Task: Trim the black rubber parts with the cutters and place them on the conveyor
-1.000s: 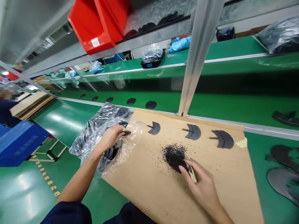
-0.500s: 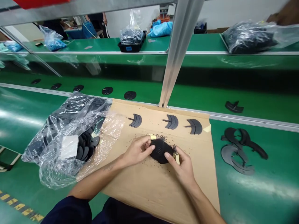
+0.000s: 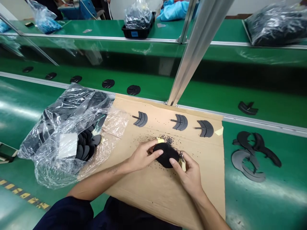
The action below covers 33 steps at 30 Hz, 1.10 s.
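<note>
The left hand [image 3: 141,157] and the right hand [image 3: 192,174] both grasp one rounded black piece [image 3: 166,155], which sits between their fingers [image 3: 156,155]: the left thumb presses on its near left part, the right thumb on its right edge. A yellow band [image 3: 161,140] wraps a left finger. The right fingers also keep a small metal tool [image 3: 182,162] with a pale yellow grip, just beside the piece.

Under the fingers lies a brown sheet [image 3: 153,198] on the green desk [image 3: 275,195]; black crumbs [image 3: 169,140] are scattered around the piece, thickest just beyond the left fingertips. Farther beyond the fingers, three crescent-shaped black pieces [image 3: 180,122] lie in a row, well apart from each other. To the left of the left fingers, a clear plastic bag [image 3: 57,118] holds dark discs [image 3: 83,151], with a white label [image 3: 68,145] near its opening. Well to the right of the right fingers, curved black parts [image 3: 250,153] lie overlapping on the desk.
</note>
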Available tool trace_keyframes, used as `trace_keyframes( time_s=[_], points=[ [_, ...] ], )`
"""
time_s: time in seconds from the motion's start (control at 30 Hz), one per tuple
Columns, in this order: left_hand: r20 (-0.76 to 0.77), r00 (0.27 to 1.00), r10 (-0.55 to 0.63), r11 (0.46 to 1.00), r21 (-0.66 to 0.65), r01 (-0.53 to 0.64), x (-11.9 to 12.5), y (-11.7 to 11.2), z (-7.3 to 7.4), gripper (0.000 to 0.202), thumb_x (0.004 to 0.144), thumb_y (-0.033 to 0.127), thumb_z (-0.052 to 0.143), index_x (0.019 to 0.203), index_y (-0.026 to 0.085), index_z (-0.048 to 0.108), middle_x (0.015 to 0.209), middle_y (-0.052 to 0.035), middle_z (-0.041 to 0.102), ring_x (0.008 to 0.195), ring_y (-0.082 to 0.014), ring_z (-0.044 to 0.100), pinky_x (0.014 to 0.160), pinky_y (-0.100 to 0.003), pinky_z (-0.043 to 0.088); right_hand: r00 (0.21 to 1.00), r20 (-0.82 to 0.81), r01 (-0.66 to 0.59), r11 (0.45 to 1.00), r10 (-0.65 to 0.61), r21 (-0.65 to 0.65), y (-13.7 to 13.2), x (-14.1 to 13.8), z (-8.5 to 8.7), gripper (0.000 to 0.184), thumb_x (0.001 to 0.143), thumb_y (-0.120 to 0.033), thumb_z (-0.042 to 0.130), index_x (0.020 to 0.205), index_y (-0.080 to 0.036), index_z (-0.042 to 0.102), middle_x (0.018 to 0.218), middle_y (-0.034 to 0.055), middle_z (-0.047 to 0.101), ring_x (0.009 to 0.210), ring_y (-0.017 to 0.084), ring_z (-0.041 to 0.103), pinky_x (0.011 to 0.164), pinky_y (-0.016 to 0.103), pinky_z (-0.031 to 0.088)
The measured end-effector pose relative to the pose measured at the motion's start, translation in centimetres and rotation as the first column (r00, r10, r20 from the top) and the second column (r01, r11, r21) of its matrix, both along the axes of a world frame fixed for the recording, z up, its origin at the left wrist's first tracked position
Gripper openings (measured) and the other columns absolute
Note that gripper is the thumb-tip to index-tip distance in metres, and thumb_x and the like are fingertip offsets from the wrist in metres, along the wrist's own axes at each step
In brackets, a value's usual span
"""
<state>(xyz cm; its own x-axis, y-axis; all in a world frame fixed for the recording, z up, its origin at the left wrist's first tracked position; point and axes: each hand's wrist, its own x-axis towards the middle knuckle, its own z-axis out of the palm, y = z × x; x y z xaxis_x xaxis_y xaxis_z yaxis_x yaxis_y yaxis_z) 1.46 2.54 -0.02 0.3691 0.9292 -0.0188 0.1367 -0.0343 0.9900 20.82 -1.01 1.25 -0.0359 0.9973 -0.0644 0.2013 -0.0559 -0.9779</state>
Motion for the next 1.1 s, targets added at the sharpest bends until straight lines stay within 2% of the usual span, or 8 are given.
trace_keyframes(
  time_s=[0.1,0.27,0.4,0.57,0.7,0.8,0.9,1.1],
  points=[
    [0.123,0.992,-0.024,0.992,-0.121,0.039,0.0,-0.1,-0.4,0.035,0.095,0.035,0.062,0.125,0.017,0.067,0.110,-0.0090,0.073,0.097,-0.0198,0.070,0.083,-0.027,0.059,1.000,0.011,-0.010,1.000,0.010,0.006,0.0,0.0,-0.1,0.031,0.089,-0.050,0.067,0.093,-0.020,0.067,0.081,0.0027,0.069,0.075,0.019,0.063,0.069,0.029,0.054],
    [0.166,0.986,-0.005,0.992,-0.122,0.025,0.0,-0.1,-0.5,0.035,0.094,0.039,0.064,0.119,0.014,0.069,0.109,-0.0103,0.075,0.097,-0.0209,0.072,0.083,-0.028,0.060,0.999,0.033,-0.032,0.997,0.030,0.065,-0.3,0.0,-0.5,0.025,0.091,-0.045,0.066,0.093,-0.021,0.067,0.081,0.0022,0.069,0.074,0.018,0.064,0.068,0.027,0.054],
    [0.008,0.998,-0.059,0.993,0.098,0.058,-0.6,0.2,0.2,0.031,0.097,0.036,0.061,0.116,0.015,0.071,0.107,-0.0109,0.075,0.095,-0.0207,0.072,0.083,-0.030,0.060,0.989,0.144,-0.008,0.984,-0.018,0.179,-0.3,0.2,-0.6,0.022,0.092,-0.041,0.066,0.102,-0.021,0.067,0.089,0.0054,0.072,0.079,0.020,0.067,0.072,0.032,0.056],
    [-0.225,0.966,-0.127,0.877,0.430,0.215,-1.2,0.1,0.6,0.029,0.097,0.028,0.061,0.123,0.018,0.069,0.102,-0.0098,0.076,0.089,-0.0190,0.071,0.083,-0.032,0.060,0.955,0.297,-0.134,0.919,0.019,0.372,-0.3,0.5,-0.5,0.016,0.091,-0.026,0.067,0.107,-0.022,0.068,0.094,0.0076,0.072,0.085,0.021,0.069,0.077,0.035,0.057],
    [-0.145,0.987,-0.069,0.904,0.409,0.123,-0.9,-0.1,0.4,0.031,0.090,0.033,0.071,0.116,0.015,0.071,0.097,-0.0104,0.077,0.084,-0.0188,0.072,0.078,-0.031,0.060,0.955,0.291,-0.187,0.869,0.052,0.458,-0.7,0.5,-0.7,0.015,0.090,-0.012,0.064,0.102,-0.021,0.068,0.089,0.0066,0.073,0.082,0.020,0.070,0.074,0.034,0.058],
    [-0.036,0.995,-0.091,0.920,0.380,0.098,-0.5,-0.1,0.6,0.028,0.089,0.035,0.073,0.108,0.015,0.074,0.093,-0.0099,0.077,0.084,-0.0187,0.072,0.077,-0.030,0.060,0.970,0.241,-0.163,0.826,0.034,0.539,-0.8,0.3,-1.0,0.023,0.087,-0.006,0.065,0.104,-0.022,0.069,0.092,0.0074,0.074,0.083,0.021,0.072,0.071,0.035,0.059],
    [0.040,0.991,-0.124,0.907,0.410,0.098,-0.3,-0.3,0.8,0.029,0.092,0.034,0.070,0.113,0.015,0.072,0.098,-0.0108,0.077,0.087,-0.0188,0.072,0.079,-0.031,0.060,0.981,0.190,-0.136,0.790,0.025,0.597,-0.8,0.2,-1.1,0.029,0.084,-0.003,0.065,0.106,-0.022,0.069,0.092,0.0079,0.075,0.080,0.021,0.072,0.068,0.035,0.059],
    [0.006,0.990,-0.140,0.887,0.445,0.122,-0.1,-0.5,1.1,0.031,0.097,0.032,0.062,0.122,0.015,0.068,0.105,-0.0124,0.076,0.094,-0.0198,0.072,0.084,-0.033,0.059,0.985,0.173,-0.122,0.786,0.020,0.606,-0.6,0.1,-1.2,0.032,0.083,-0.001,0.065,0.107,-0.023,0.069,0.093,0.0078,0.076,0.080,0.022,0.073,0.067,0.035,0.060]
  ],
)
